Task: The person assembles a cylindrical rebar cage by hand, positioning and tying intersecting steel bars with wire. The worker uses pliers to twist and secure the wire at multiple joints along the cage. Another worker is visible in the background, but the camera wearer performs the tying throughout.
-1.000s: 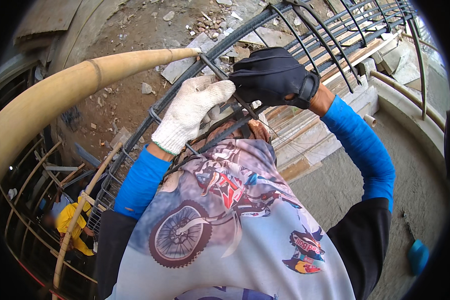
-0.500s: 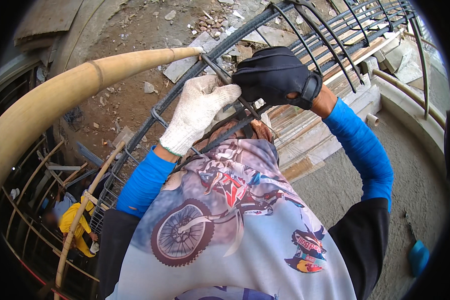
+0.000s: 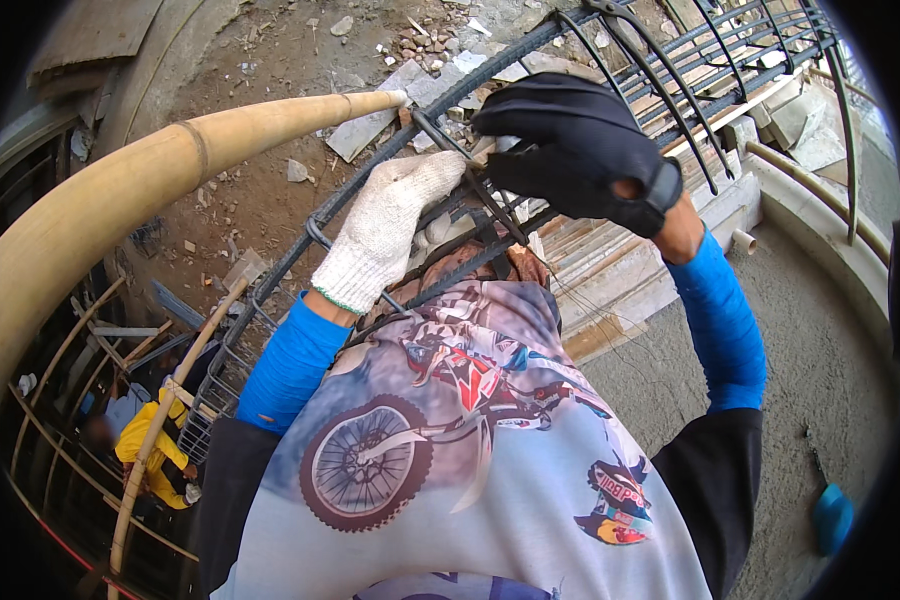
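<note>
A cage of dark ribbed rebar [image 3: 340, 190] runs diagonally in front of me, crossed by bent steel stirrups. My left hand [image 3: 395, 215], in a white knitted glove, is closed at one stirrup [image 3: 500, 213], with thumb and fingertips against the bar. What lies under those fingertips is partly hidden. Just right of that bar, my right hand [image 3: 580, 150] wears a black glove; its thumb and fingers are apart, and nothing shows between them. Thin wires [image 3: 610, 340] trail below the cage near my waist.
A thick bamboo pole [image 3: 195, 145] reaches in from the left, its tip beside the rebar. Wooden boards [image 3: 610, 280] and a concrete ledge [image 3: 810, 215] lie right. A person in yellow [image 3: 155, 440] is at lower left among bamboo poles. A blue object [image 3: 832, 518] lies lower right.
My right hand has come away from the left fingertips, shifting slightly right, and its fingers have opened. The left hand stays at the stirrup, with only a slight shift.
</note>
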{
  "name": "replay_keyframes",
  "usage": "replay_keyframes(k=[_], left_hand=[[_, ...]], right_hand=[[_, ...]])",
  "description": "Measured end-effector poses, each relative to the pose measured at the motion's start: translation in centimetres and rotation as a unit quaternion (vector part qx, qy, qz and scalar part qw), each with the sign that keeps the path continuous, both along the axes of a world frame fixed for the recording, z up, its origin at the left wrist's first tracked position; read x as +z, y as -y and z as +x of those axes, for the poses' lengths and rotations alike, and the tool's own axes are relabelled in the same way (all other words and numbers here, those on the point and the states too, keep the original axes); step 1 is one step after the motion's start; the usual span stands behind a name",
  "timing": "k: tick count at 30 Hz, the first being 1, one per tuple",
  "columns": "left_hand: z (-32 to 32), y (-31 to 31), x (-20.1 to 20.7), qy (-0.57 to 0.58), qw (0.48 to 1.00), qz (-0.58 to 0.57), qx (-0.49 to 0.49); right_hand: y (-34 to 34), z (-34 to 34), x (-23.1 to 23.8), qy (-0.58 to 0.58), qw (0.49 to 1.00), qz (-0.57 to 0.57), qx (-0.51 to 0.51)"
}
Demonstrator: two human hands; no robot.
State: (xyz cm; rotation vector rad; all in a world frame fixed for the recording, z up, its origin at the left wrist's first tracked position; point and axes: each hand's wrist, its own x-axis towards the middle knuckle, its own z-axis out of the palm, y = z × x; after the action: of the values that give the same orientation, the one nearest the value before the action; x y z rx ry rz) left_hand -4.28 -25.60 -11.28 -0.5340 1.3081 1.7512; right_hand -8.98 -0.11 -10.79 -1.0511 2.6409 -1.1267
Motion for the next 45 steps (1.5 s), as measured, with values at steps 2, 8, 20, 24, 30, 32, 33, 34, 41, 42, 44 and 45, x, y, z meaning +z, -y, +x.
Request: replay_keyframes(k=[2,8,20,24,30,32,33,34,41,42,44,45], left_hand=[[0.1,-0.1,0.1,-0.007,1.0,-0.003,0.006],[-0.2,-0.8,1.0,-0.011,1.0,-0.014,-0.003],[-0.6,-1.2,0.9,0.021,1.0,-0.001,0.009],[-0.1,-0.8,0.2,0.01,1.0,0.013,0.006],[0.2,-0.9,-0.5,-0.009,0.998,0.058,-0.008],[0.3,-1.0,-0.3,0.005,0.999,0.046,-0.006],[0.3,-1.0,-0.2,0.0,0.999,0.039,-0.007],[0.3,-1.0,-0.2,0.01,0.999,0.026,-0.018],[-0.2,-1.5,-0.5,-0.068,0.993,-0.033,-0.087],[-0.4,-1.6,-0.5,-0.054,0.993,-0.037,-0.095],[-0.5,-1.7,-0.4,-0.134,0.978,-0.078,-0.138],[-0.6,-1.7,-0.3,-0.169,0.968,-0.1,-0.159]], right_hand=[[-1.3,0.3,2.1,0.006,0.998,0.03,-0.052],[-1.2,4.2,5.9,0.181,0.973,0.034,-0.142],[3.8,13.2,6.5,0.333,0.899,0.087,-0.273],[2.4,12.6,5.5,0.258,0.951,0.001,-0.169],[0.9,11.5,6.6,0.082,0.987,0.121,-0.065],[0.9,11.1,7.0,0.111,0.983,0.137,-0.047],[1.0,10.9,7.1,0.098,0.984,0.136,-0.053],[1.1,10.8,7.1,0.13,0.98,0.137,-0.054],[4.1,11.9,7.9,0.361,0.903,-0.083,-0.219],[4.6,11.9,7.7,0.327,0.918,-0.087,-0.209],[5.2,12.0,7.6,0.31,0.924,-0.103,-0.196],[5.4,11.9,7.5,0.302,0.928,-0.111,-0.19]])
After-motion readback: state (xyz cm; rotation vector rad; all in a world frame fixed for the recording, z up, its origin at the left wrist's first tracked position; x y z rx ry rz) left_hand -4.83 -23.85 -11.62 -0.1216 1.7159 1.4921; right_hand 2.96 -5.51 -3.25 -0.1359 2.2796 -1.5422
